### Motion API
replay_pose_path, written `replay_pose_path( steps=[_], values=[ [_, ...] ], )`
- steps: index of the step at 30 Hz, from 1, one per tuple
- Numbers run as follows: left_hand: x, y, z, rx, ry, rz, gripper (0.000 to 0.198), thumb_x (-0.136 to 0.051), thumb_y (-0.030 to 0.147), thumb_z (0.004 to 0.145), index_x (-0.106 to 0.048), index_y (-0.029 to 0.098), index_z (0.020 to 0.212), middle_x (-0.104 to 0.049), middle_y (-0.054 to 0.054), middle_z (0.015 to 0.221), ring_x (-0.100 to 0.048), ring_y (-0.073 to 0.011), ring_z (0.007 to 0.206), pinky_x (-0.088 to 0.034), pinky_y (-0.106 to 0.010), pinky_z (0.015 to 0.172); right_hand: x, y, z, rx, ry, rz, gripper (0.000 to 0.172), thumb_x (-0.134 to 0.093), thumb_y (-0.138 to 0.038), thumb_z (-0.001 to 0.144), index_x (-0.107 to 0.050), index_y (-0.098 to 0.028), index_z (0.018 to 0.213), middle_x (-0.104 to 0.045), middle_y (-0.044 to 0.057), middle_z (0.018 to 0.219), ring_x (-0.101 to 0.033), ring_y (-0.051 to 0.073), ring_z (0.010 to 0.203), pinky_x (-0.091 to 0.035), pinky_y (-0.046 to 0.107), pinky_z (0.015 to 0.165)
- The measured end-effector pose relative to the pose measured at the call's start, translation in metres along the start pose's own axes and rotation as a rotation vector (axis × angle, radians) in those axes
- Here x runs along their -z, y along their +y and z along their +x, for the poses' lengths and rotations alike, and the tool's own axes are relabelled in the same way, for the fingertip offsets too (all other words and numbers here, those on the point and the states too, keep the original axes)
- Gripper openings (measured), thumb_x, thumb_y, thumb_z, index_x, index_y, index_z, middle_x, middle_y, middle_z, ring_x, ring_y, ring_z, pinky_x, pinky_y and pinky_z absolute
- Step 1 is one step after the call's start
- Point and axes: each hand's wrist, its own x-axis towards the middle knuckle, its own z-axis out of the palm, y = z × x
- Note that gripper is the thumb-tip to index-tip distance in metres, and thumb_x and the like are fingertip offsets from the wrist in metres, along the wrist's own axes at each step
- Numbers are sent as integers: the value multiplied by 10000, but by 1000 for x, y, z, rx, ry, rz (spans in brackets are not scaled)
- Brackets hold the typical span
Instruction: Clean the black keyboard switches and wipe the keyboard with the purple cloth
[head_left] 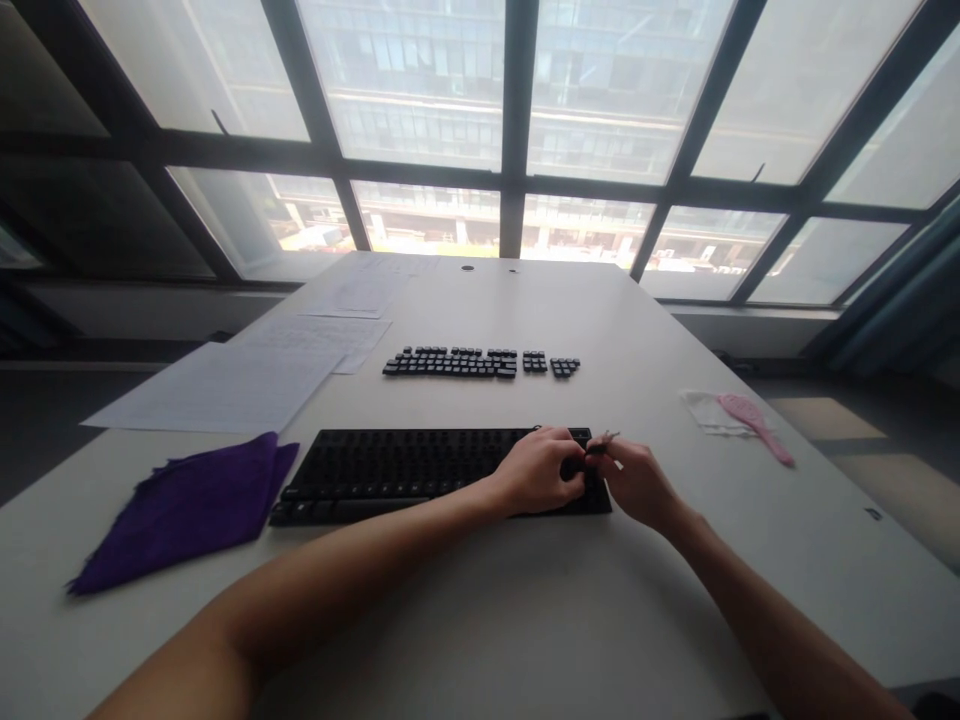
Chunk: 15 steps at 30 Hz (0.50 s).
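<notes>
A black keyboard [420, 455] lies in front of me, most of its upper rows bare of keycaps and some keys still along its near edge. Over its right end, my left hand [538, 472] is closed, fingertips pinched at a small black keycap [597, 449]. Close against it, my right hand [636, 482] is also closed, gripping what looks like a keycap puller [611, 436] with thin wire ends. My fingers partly hide both small items. Beyond the keyboard, loose black keycaps [450, 364] stand in neat rows and blocks.
A folded purple cloth [187, 510] lies left of the keyboard. Printed sheets of paper [217, 385] spread over the table's left side. To the right, a pink hairbrush [754, 420] rests partly on a white tissue [705, 410]. Large windows [517, 120] rise behind the white table [540, 310].
</notes>
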Motion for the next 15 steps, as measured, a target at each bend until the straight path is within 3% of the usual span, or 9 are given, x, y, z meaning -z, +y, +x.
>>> replay_pose_path(
  steps=[4, 9, 15],
  values=[
    [-4, -5, 2, 27, -17, 20, 221, -735, 393, 803, -724, 237, 960, -668, -41, 936, -606, -221, 918, -472, -317, 817, -7, 6, 2, -166, 80, 145, 199, -544, -235, 897, -637, -194, 726, -662, 19, 649, -589, 169, 564, -456, 278, 539],
    [-7, -8, 4, 64, -39, 36, 215, -743, 422, 807, -725, 253, 940, -675, -30, 944, -614, -222, 935, -469, -306, 797, -11, 9, 4, -246, 120, 285, 255, -579, -361, 906, -608, -190, 718, -649, 20, 620, -560, 155, 508, -449, 273, 484],
    [-7, -8, 2, 109, 8, -33, 161, -732, 343, 819, -713, 244, 946, -670, -26, 970, -624, -207, 906, -472, -298, 792, -13, 10, 2, -194, 148, 283, 266, -581, -404, 921, -625, -189, 772, -669, 35, 677, -598, 173, 573, -494, 299, 561]
  ],
)
